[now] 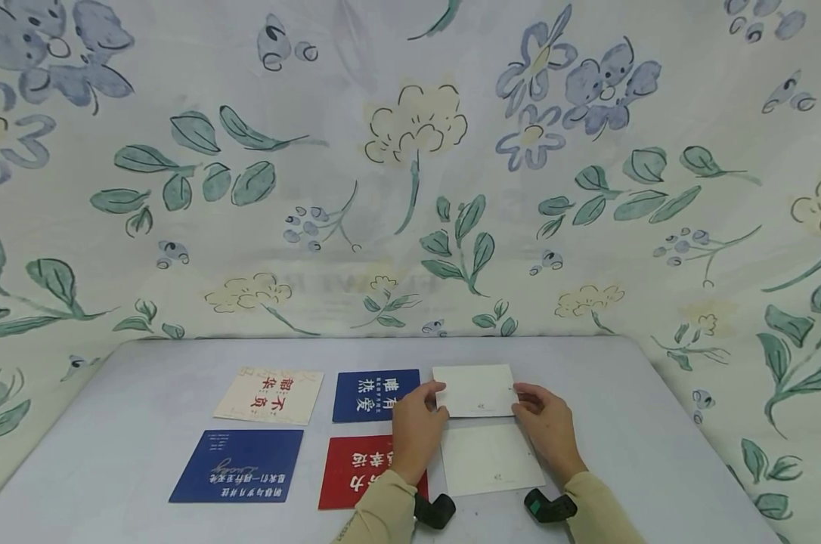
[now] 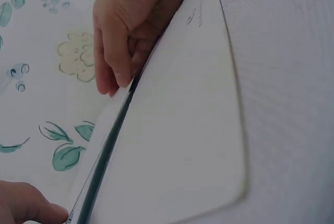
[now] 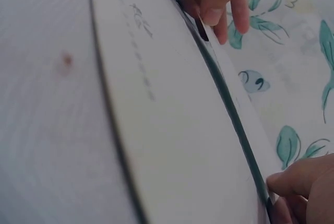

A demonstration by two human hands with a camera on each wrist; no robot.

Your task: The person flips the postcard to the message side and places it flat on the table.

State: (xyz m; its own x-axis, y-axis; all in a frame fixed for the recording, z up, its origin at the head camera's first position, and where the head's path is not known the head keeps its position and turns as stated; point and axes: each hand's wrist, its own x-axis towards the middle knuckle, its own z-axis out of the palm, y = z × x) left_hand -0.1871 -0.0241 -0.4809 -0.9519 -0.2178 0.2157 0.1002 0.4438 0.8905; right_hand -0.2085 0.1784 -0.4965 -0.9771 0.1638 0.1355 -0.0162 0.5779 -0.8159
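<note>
My left hand [image 1: 416, 431] pinches the left edge of a cream postcard [image 1: 475, 389]. On its opposite edge, my right hand [image 1: 549, 425] grips the same card between thumb and fingers. The card's blank side with small print faces up. A second cream postcard [image 1: 492, 462] lies flat just nearer to me, between the forearms. In the left wrist view the held card shows as a thin edge beside the flat postcard [image 2: 177, 119]. The right wrist view has my right hand's thumb and fingers [image 3: 300, 182] at the held card's edge.
A blue card [image 1: 356, 404] and a red card [image 1: 342, 472] lie left of my left hand, both partly covered by it. Farther left are a beige card [image 1: 271, 394] and a larger blue card [image 1: 237, 465]. Floral cloth [image 1: 397, 189] hangs behind the white table [image 1: 138, 393].
</note>
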